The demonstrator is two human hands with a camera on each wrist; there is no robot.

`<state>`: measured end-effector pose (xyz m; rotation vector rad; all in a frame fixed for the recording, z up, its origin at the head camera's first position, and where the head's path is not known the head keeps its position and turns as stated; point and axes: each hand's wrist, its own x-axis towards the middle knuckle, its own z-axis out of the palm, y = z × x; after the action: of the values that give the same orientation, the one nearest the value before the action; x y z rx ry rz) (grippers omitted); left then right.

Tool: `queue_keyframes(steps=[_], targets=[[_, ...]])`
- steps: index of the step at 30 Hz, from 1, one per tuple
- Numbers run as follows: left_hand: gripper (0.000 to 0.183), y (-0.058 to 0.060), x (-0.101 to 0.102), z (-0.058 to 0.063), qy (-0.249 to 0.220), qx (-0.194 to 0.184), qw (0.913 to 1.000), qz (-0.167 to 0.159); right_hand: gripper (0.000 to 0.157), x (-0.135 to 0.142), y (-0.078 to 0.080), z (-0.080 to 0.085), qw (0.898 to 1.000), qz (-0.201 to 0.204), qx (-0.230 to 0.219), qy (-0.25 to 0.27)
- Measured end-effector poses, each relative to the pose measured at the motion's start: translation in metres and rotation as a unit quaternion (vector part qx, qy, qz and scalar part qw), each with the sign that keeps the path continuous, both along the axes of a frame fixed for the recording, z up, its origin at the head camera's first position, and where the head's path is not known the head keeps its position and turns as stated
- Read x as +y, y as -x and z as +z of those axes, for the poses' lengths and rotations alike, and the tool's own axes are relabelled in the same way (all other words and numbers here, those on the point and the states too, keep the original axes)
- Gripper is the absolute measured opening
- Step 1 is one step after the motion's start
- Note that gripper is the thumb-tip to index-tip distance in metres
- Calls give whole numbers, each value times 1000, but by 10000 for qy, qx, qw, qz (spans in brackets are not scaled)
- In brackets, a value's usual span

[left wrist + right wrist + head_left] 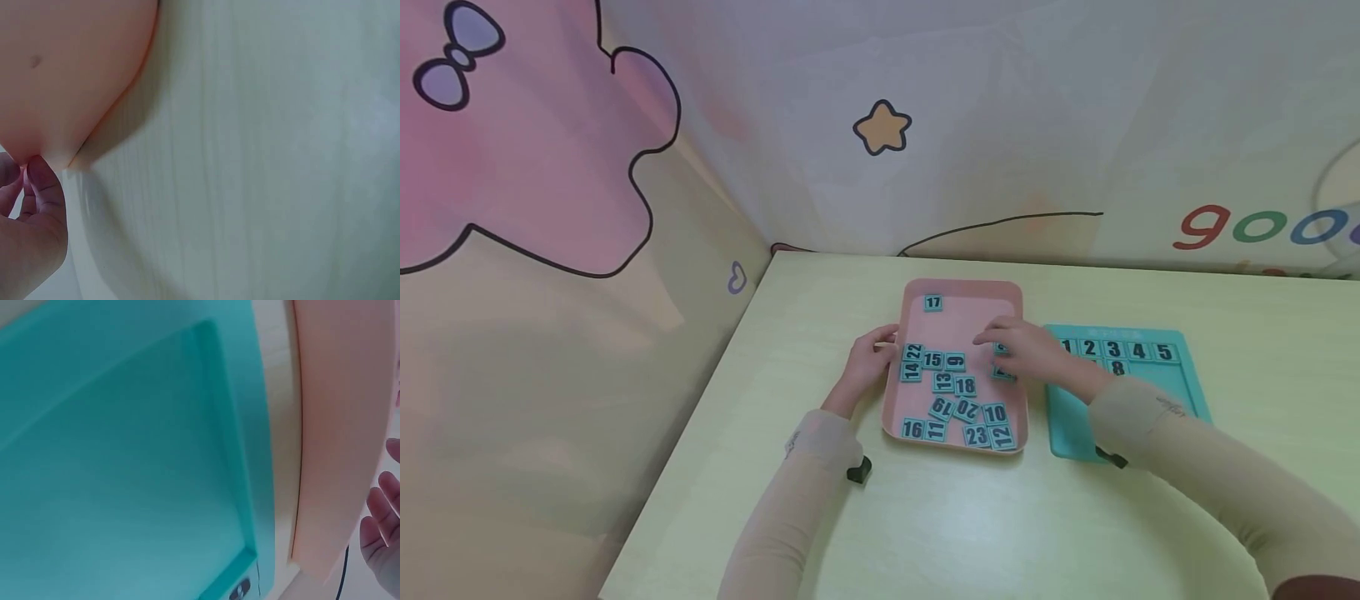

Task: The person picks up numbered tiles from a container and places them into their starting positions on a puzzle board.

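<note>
A pink tray (957, 289) holds several loose teal number tiles, among them the 17 tile (932, 302) near its far end and the 18 tile (966, 386) mid-tray. My left hand (869, 360) grips the tray's left edge; the left wrist view shows thumb and fingertips pinching the rim. Over the tray's right side reaches my right hand (1028, 348), fingers loosely bent and spread above a couple of tiles that it partly covers. To the right lies a teal number board (1067, 429), with tiles 1 to 5 along its top row and the 8 tile (1117, 367) below, partly behind my right forearm.
Both tray and board lie on a pale wooden table (925, 525). A printed wall cloth (1000, 125) rises behind the table and along its left side. A narrow strip of tabletop separates the tray from the board.
</note>
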<state>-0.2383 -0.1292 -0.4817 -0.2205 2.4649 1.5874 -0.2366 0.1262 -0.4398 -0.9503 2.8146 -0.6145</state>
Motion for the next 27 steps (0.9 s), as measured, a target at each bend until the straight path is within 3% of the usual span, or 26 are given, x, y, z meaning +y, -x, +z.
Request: queue_keyframes(steps=[12, 27], targets=[[41, -1, 0, -1, -5, 11, 10000, -30, 40, -28, 13, -20, 9988, 287, -392, -39], [42, -1, -1, -1, 26, 4, 10000, -15, 41, -41, 14, -23, 9966, 123, -746, -317]])
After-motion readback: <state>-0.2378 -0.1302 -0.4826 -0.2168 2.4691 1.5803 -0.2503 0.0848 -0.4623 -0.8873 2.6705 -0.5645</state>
